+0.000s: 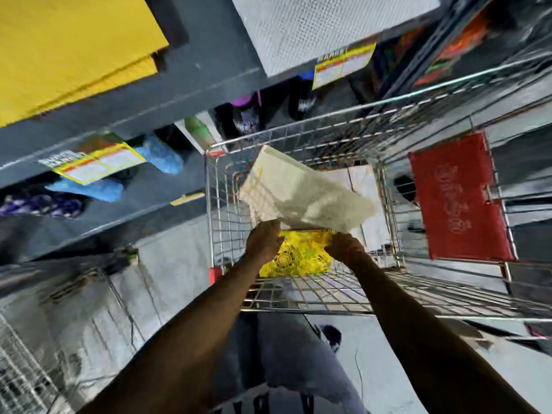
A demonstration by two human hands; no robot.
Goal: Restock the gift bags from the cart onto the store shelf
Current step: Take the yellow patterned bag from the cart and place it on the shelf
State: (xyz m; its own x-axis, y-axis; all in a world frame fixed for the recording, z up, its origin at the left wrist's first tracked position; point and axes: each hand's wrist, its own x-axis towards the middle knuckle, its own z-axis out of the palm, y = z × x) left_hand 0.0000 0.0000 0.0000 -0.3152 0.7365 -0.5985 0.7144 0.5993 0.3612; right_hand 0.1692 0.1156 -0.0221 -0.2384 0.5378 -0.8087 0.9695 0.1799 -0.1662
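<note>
Both my hands reach down into a wire shopping cart point(227, 204). My left hand point(264, 242) and my right hand point(343, 246) grip the near edge of a stack of cream-white gift bags point(301, 192), which tilts up and away from me inside the basket. Under the stack, on the cart floor, lies a yellow patterned gift bag point(298, 258). The store shelf point(167, 94) is dark grey and runs along the left, with flat yellow bags point(68, 46) and flat white bags point(322, 25) on its upper level.
Yellow price tags point(98, 165) hang from the shelf edges. Blue and purple goods point(161, 158) sit on lower shelves. A red flap point(460, 198) hangs on the cart's right side. A wire rack point(27, 366) stands at bottom left. Grey floor lies beneath me.
</note>
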